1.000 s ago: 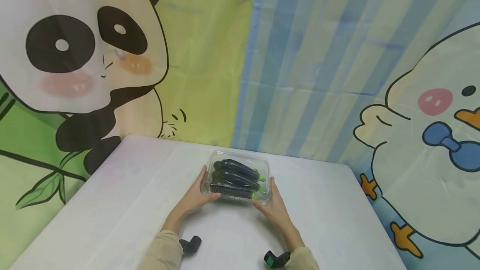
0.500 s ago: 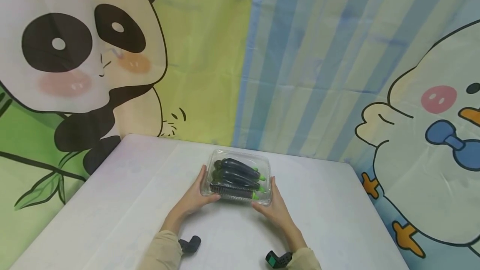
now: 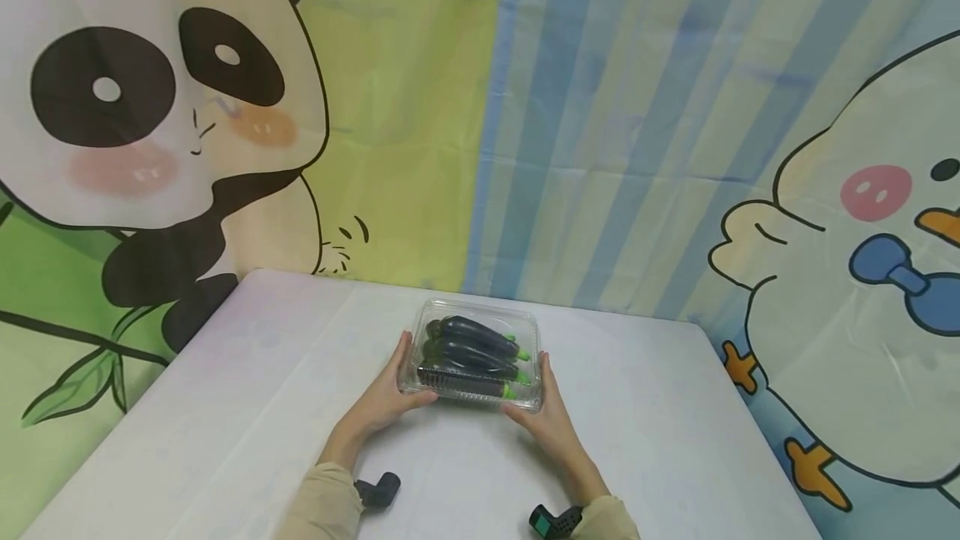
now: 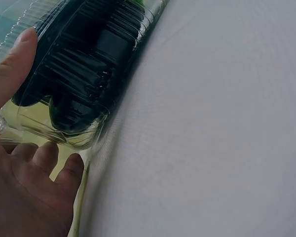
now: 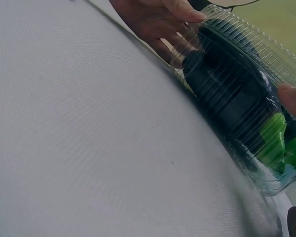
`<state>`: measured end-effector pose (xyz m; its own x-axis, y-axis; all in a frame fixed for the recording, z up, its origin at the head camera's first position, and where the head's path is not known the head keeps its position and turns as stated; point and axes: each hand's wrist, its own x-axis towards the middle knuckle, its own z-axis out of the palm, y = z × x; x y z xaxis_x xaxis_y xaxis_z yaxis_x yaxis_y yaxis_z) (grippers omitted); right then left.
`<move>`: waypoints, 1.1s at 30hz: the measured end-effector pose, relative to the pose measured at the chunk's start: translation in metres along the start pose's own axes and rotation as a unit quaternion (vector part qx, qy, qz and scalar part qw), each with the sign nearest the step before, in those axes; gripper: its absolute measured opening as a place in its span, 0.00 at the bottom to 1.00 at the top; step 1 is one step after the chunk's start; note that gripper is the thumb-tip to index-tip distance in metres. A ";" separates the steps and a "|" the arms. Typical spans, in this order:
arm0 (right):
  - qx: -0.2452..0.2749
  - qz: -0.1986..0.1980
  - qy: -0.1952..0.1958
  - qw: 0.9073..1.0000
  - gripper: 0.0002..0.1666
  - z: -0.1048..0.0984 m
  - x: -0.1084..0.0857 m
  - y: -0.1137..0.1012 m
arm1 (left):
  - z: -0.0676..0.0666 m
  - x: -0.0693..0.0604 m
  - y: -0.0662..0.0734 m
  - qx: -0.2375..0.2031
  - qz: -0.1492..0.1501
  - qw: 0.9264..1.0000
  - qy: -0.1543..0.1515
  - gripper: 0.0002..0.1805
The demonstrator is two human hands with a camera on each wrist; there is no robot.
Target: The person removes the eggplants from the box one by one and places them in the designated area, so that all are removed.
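A clear plastic clamshell box (image 3: 525,325) is held between both hands over the far middle of the table. Inside lie several dark purple eggplants (image 3: 472,354) with green stem ends pointing right. My left hand (image 3: 384,397) grips the box's left end, its thumb along the near edge. In the left wrist view, that hand's curled fingers (image 4: 71,170) lie by the bottom end of the box. At the opposite end my right hand (image 3: 553,417) grips the box, its thumb (image 5: 292,98) on the near side. Whether the box touches the table is hard to tell.
The white table (image 3: 225,407) extends around the hands, its far edge against a hanging cloth with a panda (image 3: 255,132) on the left and a white duck (image 3: 840,332) on the right. Dark wrist devices (image 3: 378,490) sit below both sleeves.
The head view has shifted slightly. Both hands keep the same hold on the box of eggplants, with no clear movement.
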<state>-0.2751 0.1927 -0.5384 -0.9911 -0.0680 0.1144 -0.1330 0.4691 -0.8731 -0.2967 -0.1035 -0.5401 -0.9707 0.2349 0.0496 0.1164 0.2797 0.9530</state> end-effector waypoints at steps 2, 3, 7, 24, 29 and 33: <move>0.014 0.003 -0.005 1.000 0.67 -0.001 -0.002 -0.002 | 0.001 0.000 0.000 -0.001 -0.002 1.000 -0.003 0.68; 0.024 0.004 -0.008 1.000 0.67 -0.002 -0.003 -0.005 | 0.001 0.000 0.000 -0.002 -0.003 1.000 -0.004 0.68; 0.059 0.004 -0.020 0.998 0.65 -0.007 -0.009 -0.023 | 0.001 0.000 0.000 0.002 0.002 1.000 -0.004 0.67; 0.086 -0.032 0.020 0.996 0.60 0.004 -0.007 0.000 | 0.003 -0.002 0.003 -0.025 0.001 1.000 -0.010 0.65; 0.109 -0.028 0.015 0.993 0.55 0.004 -0.009 -0.007 | 0.004 0.000 0.001 -0.033 0.004 0.999 -0.005 0.65; 0.114 -0.025 0.007 0.993 0.51 0.001 -0.016 -0.027 | 0.002 -0.001 0.004 -0.036 -0.004 0.999 -0.004 0.65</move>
<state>-0.2554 0.1803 -0.5166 -0.9835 -0.0724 0.1661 -0.1792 0.2531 -0.9507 -0.2950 -0.1009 -0.5373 -0.9698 0.2407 0.0398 0.0928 0.2130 0.9726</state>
